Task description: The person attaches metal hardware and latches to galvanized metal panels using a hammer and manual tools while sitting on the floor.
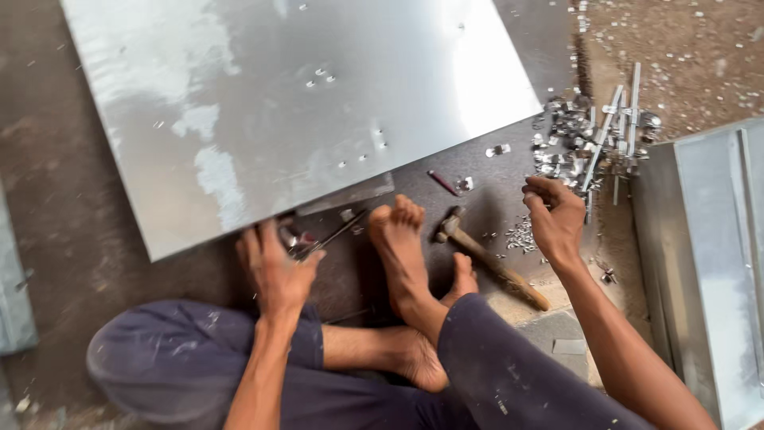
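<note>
One big metal sheet [302, 103] lies on the floor, one hammer [489, 259] between the hands. The left hand [274, 271] is closed around pliers [318, 239] at the sheet's near edge; the right hand [555, 219], fingers curled, pinches among small metal pieces [521, 236].

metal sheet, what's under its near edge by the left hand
A hand tool pokes out from under the metal sheet, at the left hand. Its front end is hidden beneath the sheet.

No packages, labels, signs or screens are visible.
</note>
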